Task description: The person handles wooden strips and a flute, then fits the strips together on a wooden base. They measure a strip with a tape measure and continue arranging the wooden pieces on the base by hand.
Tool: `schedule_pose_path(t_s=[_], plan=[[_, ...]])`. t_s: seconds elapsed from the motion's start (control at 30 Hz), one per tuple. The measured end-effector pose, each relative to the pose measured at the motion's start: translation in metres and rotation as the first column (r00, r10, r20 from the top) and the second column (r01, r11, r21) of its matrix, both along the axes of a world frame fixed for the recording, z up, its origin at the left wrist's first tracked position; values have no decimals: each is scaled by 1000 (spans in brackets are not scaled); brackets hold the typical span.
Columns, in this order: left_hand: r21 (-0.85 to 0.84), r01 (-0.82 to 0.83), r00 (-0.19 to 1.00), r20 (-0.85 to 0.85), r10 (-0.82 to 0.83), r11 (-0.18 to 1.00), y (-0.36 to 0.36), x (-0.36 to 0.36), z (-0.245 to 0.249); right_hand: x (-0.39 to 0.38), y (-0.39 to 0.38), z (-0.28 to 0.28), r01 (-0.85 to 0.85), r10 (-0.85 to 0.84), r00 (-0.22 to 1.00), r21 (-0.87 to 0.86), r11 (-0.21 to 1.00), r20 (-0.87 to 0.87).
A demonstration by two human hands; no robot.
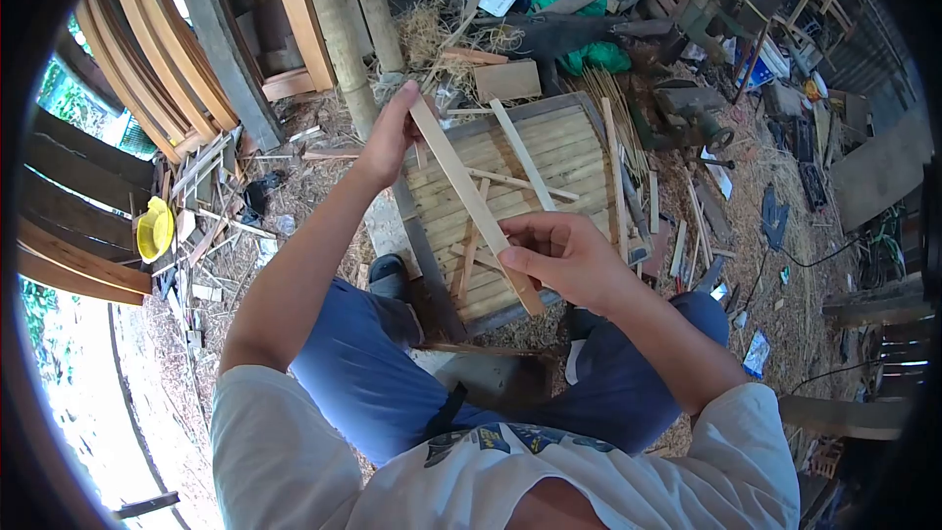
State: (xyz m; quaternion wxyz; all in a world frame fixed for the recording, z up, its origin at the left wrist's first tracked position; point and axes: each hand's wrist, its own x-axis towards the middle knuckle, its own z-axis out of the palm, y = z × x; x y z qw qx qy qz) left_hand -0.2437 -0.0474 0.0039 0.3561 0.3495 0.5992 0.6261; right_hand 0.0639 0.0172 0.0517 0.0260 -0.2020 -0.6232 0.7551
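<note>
A flat, pale wooden strip (469,191) is held up diagonally between my hands, above a low slatted bamboo table (579,152). Its upper left end is in my left hand (391,137), with the fingers closed on it. Near the lower right end, my right hand (554,257) pinches the strip between thumb and fingers. Under the held strip, thinner sticks lie on the slats, and a pale strip (524,155) slants across the table's upper part.
A yellow plastic basin (155,230) is at the left. Curved wooden pieces (157,49) lean at the upper left. Wood scraps and shavings litter the ground. A rusty machine (687,118) stands at the right, and a dark cable (819,260) runs nearby.
</note>
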Motion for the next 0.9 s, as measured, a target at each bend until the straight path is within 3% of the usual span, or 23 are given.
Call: schedule_pose_path(t_s=[0.3, 0.7, 0.8, 0.9], plan=[[32, -15, 999, 37, 14, 999, 3, -2, 4, 1, 0, -1, -30, 25, 997, -60, 998, -75], [212, 27, 978, 197, -70, 977, -2, -17, 9, 4, -7, -2, -212, 169, 960, -188, 959, -222], [222, 57, 971, 213, -105, 973, -3, -21, 10, 1, 5, -4, -102, 88, 988, -111, 989, -126], [222, 43, 963, 251, -100, 974, -4, -22, 13, -3, 21, -34, 157, -150, 987, 219, 963, -50]])
